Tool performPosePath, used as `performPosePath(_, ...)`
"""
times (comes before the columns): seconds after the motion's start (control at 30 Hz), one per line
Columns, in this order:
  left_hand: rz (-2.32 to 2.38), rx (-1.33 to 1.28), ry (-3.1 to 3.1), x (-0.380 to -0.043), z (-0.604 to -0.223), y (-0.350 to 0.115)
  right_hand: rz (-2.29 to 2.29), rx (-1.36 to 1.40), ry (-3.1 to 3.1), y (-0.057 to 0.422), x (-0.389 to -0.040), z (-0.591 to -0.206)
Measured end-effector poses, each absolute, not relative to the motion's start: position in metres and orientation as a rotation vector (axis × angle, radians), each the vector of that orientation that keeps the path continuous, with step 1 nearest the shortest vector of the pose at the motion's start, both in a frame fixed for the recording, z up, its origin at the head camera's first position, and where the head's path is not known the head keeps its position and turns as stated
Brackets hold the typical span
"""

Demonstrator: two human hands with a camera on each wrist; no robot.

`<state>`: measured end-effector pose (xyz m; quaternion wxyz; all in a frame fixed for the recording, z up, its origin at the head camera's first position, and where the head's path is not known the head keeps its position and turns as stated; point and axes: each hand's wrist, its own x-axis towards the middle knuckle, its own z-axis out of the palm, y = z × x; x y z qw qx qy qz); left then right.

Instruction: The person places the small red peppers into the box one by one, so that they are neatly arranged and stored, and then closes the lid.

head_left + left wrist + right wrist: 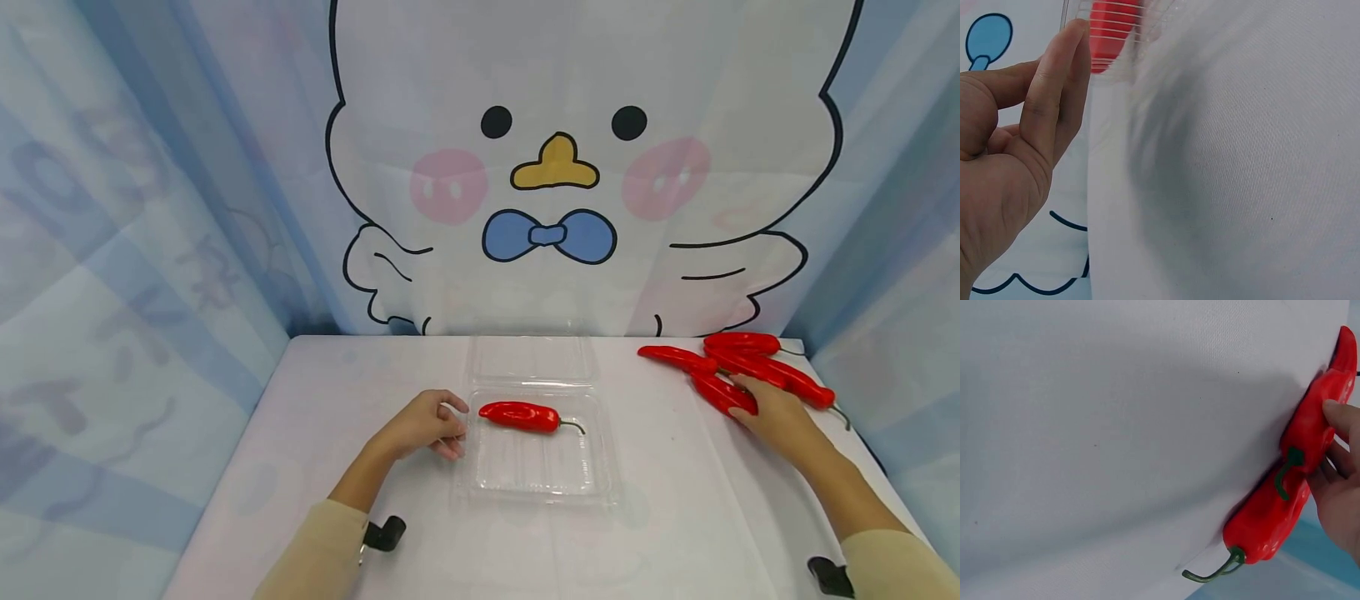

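On the left, a pale-blue fabric curtain [112, 250] bears letter-like marks too blurred to read, and right of it the left hand [429, 425] reaches forward, fingers relaxed and holding nothing, beside the left rim of a clear plastic hinged container [525, 479]. A glossy red pepper with a green stem [519, 416] lies in its far half, stem rightward. At far right, the right hand [776, 417] stretches out, thumb and fingers pinching a second glossy red pepper [712, 393] among other red peppers [810, 388].

Seemingly a curtained booth [892, 275]: cartoon-printed drapes [217, 158] (a bow-tied bird [558, 75]) enclose a white table [690, 517].
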<state>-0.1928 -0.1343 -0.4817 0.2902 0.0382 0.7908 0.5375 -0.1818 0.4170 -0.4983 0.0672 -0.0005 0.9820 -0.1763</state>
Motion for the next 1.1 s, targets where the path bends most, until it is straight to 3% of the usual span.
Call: performPosePath(1.1,1.451,0.120,2.101,-0.192,-0.481,-0.133,-0.613,0.061,2.939,0.415,-0.173,-0.509)
